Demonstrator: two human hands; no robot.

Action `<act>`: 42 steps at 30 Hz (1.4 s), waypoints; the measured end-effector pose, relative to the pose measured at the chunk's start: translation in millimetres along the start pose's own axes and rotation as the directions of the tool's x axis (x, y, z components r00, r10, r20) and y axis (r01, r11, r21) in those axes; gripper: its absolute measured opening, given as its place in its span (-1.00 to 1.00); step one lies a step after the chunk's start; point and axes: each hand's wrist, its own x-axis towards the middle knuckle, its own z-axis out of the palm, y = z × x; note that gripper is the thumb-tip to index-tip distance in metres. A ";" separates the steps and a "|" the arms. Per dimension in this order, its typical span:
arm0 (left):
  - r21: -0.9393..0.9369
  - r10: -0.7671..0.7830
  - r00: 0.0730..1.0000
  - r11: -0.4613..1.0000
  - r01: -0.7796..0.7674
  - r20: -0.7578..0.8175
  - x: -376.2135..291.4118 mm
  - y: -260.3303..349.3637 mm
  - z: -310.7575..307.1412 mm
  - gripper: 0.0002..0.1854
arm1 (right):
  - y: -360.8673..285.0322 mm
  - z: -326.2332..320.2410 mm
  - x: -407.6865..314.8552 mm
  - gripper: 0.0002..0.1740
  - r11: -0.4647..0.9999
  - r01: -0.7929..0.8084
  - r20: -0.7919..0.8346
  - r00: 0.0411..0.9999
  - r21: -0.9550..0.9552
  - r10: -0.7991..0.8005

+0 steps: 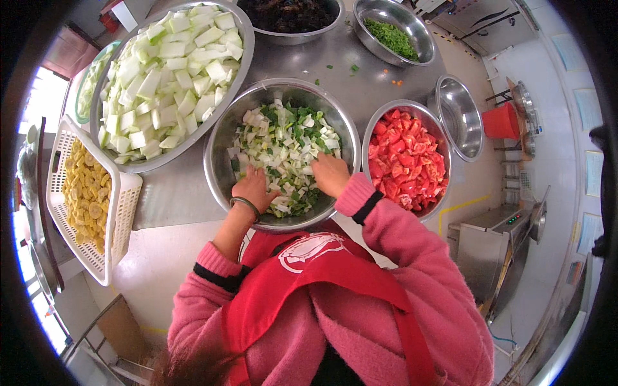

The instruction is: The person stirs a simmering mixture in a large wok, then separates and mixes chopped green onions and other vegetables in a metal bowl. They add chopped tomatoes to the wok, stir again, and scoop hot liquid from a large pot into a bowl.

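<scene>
A steel bowl stands in front of me at the table's near edge, holding chopped green onions, white and green pieces mixed. My left hand, with a bangle at the wrist, reaches in at the bowl's near left; its fingertips touch the pieces and its thumb points right. On the right side of the same bowl, my right hand has its fingertips dug into the pieces, partly hidden by them. Whether either hand grips any pieces is not clear. A steel bowl of cut tomatoes stands just right of it.
A large basin of cut pale green gourd stands at left, above a white basket of corn pieces. Beyond are a bowl of dark food, a bowl of chopped greens and an empty steel bowl. Scraps lie on the steel table.
</scene>
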 end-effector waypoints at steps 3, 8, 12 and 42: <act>-0.212 0.048 0.985 0.974 -0.083 -0.164 3.5 4.2 -1.6 -0.36 | -6.4 2.0 5.4 -0.73 0.998 -0.055 -0.020 0.998 -0.013 0.055; -0.957 0.135 0.978 0.263 0.119 0.158 11.5 23.1 -1.1 -0.64 | -28.9 -30.9 -7.2 -0.69 0.875 0.068 -0.293 0.952 0.478 0.086; -0.963 0.044 0.999 0.270 -0.005 0.007 14.7 29.4 -11.2 -0.72 | -49.1 -54.9 -13.8 -0.71 0.821 0.173 -0.384 0.921 0.544 0.061; -0.980 0.201 0.976 0.194 0.045 0.084 10.2 11.8 -17.2 -0.70 | -44.2 -67.8 -15.1 -0.50 0.816 0.323 -0.404 0.907 0.479 -0.122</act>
